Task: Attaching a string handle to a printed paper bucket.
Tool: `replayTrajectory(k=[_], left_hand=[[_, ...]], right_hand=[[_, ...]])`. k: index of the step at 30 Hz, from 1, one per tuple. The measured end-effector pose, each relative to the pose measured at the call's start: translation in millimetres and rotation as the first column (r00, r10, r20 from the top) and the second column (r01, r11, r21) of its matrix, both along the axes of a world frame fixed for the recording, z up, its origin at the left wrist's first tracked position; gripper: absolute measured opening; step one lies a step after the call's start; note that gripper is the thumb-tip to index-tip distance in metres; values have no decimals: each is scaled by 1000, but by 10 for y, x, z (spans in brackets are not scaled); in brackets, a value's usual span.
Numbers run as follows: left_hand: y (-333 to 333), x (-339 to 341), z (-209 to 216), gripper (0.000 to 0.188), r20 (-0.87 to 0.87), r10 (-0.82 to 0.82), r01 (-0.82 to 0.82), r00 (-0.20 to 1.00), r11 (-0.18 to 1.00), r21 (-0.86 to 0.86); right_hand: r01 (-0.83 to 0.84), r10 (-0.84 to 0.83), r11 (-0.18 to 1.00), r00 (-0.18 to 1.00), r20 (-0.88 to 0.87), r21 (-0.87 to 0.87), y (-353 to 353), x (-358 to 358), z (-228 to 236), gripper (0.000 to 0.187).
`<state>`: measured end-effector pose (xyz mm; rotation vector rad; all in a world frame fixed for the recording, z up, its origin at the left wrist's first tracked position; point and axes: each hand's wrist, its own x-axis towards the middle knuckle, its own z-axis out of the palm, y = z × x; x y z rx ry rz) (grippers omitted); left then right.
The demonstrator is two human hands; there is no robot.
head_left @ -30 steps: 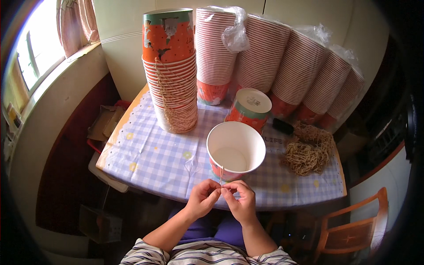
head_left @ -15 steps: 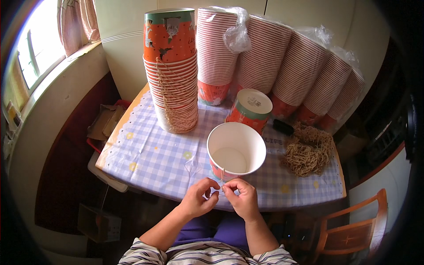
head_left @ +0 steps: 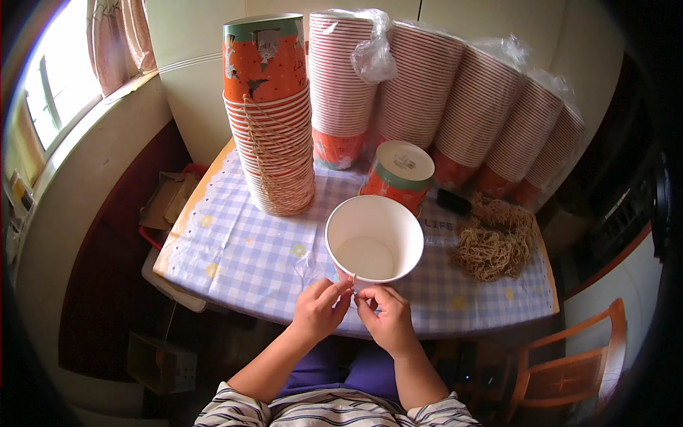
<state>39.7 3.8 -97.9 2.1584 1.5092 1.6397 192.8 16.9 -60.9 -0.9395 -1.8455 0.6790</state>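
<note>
Head view, read from left to right: at the far left of the frame we see a bright window (head_left: pixel 50 107) with a pinkish curtain (head_left: pixel 117 39), and below it a cardboard box (head_left: pixel 165 203) on the floor beside the surface (head_left: pixel 235 256), which wears a blue-checked cloth. On the cloth stands a tall stack of orange cups (head_left: pixel 274 121) with thin string handles hanging down its side. Low in the middle, our left hand (head_left: pixel 320 309) and right hand (head_left: pixel 384 317) meet, fingertips almost touching, at the near rim of an open white-lined paper cup (head_left: pixel 373 238). Each grip is pinched together on what looks like a fine string at that rim, though the strand is too thin for us to make out clearly. The cup stands upright, its axis vertical, directly above both hands in the frame, and the two hands look about equally near to it. Behind it stands an upturned orange cup (head_left: pixel 398 178). Further right lean sleeves of striped cups (head_left: pixel 462 99) in clear plastic, then a tangle of tan string (head_left: pixel 494 238), and a wooden chair (head_left: pixel 569 363) at the lower right
</note>
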Motion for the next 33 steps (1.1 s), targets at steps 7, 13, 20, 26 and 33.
replayTrajectory(k=[7, 13, 20, 26, 33], left_hand=[[68, 63, 19, 21, 57, 86, -89, 995, 994, 63], [2, 140, 63, 17, 327, 85, -31, 941, 985, -167], [-50, 244, 127, 8, 896, 80, 391, 437, 880, -269], [-30, 133, 167, 9, 944, 165, 561, 287, 770, -305], [1, 132, 142, 8, 938, 219, 568, 268, 751, -337]], right_hand=[[147, -200, 939, 969, 146, 311, 49, -56, -49, 15], [217, -312, 882, 934, 175, 418, 53, -121, -93, 15], [254, -310, 895, 945, 102, 366, 53, -205, -154, 14], [260, -241, 943, 964, -110, 207, 92, -295, -209, 9], [211, -197, 977, 955, -224, 40, 102, -275, -178, 8]])
